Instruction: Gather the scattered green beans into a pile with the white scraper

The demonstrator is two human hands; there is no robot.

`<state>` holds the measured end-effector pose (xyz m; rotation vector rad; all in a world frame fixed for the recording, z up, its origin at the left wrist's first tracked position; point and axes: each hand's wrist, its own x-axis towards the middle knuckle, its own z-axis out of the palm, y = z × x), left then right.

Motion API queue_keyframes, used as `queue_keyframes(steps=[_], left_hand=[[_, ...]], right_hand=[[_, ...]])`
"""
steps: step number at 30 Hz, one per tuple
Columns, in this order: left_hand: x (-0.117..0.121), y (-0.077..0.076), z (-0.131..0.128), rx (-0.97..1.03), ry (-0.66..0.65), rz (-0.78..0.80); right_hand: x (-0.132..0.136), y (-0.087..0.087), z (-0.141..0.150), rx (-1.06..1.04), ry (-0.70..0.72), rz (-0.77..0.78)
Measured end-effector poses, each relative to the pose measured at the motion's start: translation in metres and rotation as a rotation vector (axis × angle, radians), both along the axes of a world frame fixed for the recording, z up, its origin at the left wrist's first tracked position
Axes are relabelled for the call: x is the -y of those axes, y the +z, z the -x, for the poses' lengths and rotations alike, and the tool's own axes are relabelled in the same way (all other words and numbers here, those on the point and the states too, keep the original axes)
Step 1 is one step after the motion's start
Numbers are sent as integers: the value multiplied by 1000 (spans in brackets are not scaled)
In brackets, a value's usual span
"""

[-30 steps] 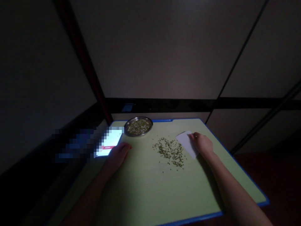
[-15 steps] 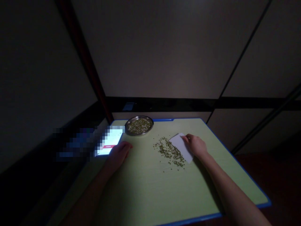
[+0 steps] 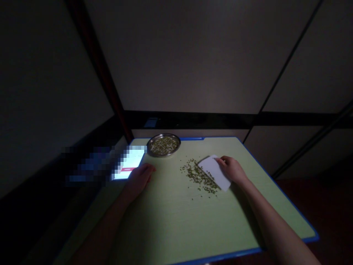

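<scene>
My right hand [image 3: 231, 170] pinches the card [image 3: 216, 170]; my left hand [image 3: 140, 179], I can't tell. Tilting could scatter seeds [image 3: 202, 178] toward the table's [image 3: 171, 221] right edge.

A plain white card [image 3: 215, 172] is held in the right hand [image 3: 232, 170]. Left of the grip, the pale green tabletop [image 3: 176, 224], edged in blue, is speckled with olive-green grains [image 3: 199, 176]; farther left, a silver dish [image 3: 179, 142] is flecked green and a white screen [image 3: 132, 159] barred red.

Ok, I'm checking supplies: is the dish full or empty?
Not empty: the dish holds many green bits, with pale gaps showing between them. Whether it's full, I can't tell; their depth doesn't show.
</scene>
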<state>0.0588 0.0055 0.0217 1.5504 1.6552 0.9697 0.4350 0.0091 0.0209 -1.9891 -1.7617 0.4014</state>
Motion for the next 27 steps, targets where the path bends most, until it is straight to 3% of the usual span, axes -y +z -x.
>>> queue_keyframes(steps=[17,23,27], left_hand=[[-3,-4,1,-28,6,-8],[-4,-6,0,1,-16,-31],[-4,-7,-3,63,-25,-39]], right_hand=[[13,6,-4,-175,44,-12],[42,11,14,-285,127,23],[67,12,32,-242,176,44]])
